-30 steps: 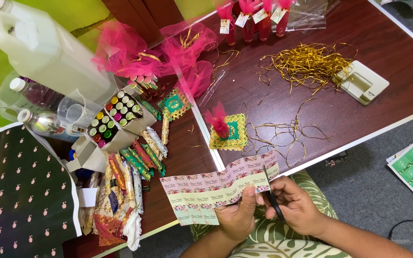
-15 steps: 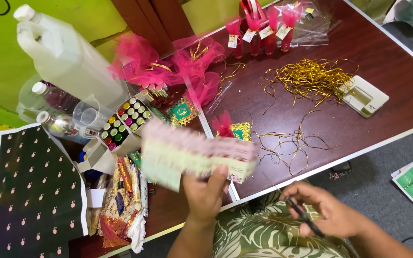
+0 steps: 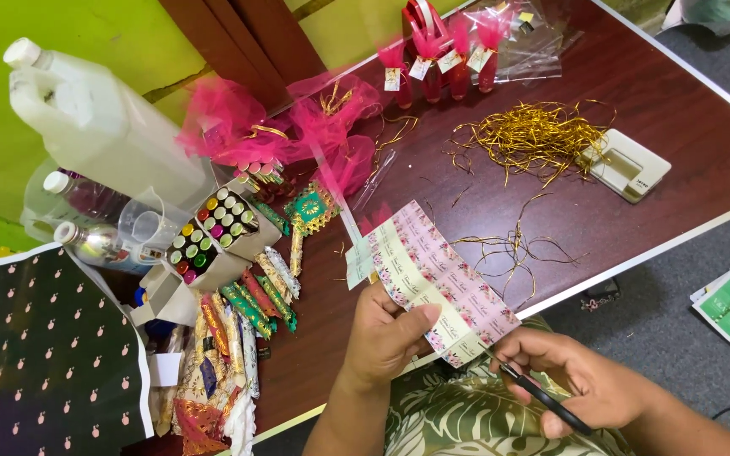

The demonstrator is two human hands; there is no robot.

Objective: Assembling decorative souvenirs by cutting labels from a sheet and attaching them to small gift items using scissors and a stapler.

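My left hand (image 3: 386,336) grips a floral sheet of small printed labels (image 3: 433,274) and holds it above the front edge of the dark brown table (image 3: 669,110). My right hand (image 3: 580,387) is closed on black scissors (image 3: 534,393), whose tip sits at the sheet's lower right corner. A leaf-patterned cloth (image 3: 466,418) covers my lap beneath both hands.
Gold wire strands (image 3: 534,135) and a cream hole punch (image 3: 627,165) lie at the right. Pink net bundles (image 3: 238,127), tagged pink bottles (image 3: 441,63), a box of coloured tubes (image 3: 213,228), a white jug (image 3: 95,118) and patterned strips (image 3: 247,304) crowd the left.
The label sheet was lifted and turned by my left hand, then brought back down tilted. My right hand with the scissors dropped away to the right and has come back to its corner.
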